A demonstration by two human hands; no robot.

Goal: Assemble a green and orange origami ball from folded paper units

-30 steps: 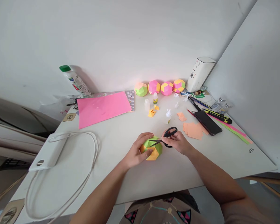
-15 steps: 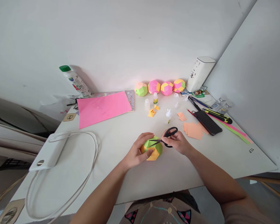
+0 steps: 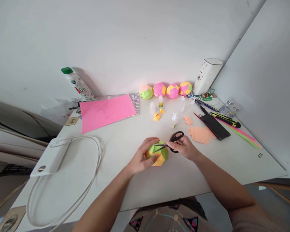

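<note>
My left hand (image 3: 145, 154) is wrapped round the left side of a green and orange folded-paper ball (image 3: 160, 158), thumb on its near face. In my right hand (image 3: 185, 147) is a pair of black-handled scissors (image 3: 176, 137). The scissor blades are slightly apart and lie over the top of the ball, their tips close to my left hand; whether paper sits between them I cannot tell. A small white glue bottle (image 3: 174, 119) stands beyond the ball. Peach paper squares (image 3: 200, 134) lie to the right of the scissors.
Several finished paper balls (image 3: 159, 90) line the wall. A pink sheet (image 3: 108, 112) and a white bottle with a green cap (image 3: 78, 84) are at the left. White cable (image 3: 98, 161) loops from a power strip (image 3: 50, 158). A phone (image 3: 215, 126) and cutter (image 3: 226, 120) lie right.
</note>
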